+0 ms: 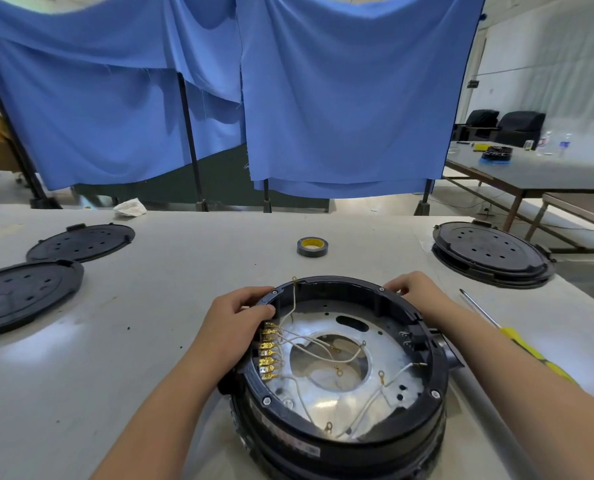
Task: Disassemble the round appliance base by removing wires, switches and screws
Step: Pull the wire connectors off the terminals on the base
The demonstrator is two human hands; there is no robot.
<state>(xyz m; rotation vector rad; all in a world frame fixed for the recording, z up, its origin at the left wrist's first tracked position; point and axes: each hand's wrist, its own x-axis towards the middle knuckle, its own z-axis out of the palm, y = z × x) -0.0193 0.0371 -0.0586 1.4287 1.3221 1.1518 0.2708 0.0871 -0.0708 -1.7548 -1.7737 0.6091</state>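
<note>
A roll of tape [312, 246], grey with a yellow core, lies flat on the pale table [171, 258]. At the table's left lie two black perforated lids [81, 242], [22, 295], the nearer one overlapping the farther. A stack of black round parts [491, 258] sits at the right edge. A crumpled white rag [129, 207] rests at the far edge. Blue cloth [323, 98] hangs behind on dark stands. Far right, a second table [530, 171] carries bottles [553, 143], with black chairs [503, 128] behind it.
</note>
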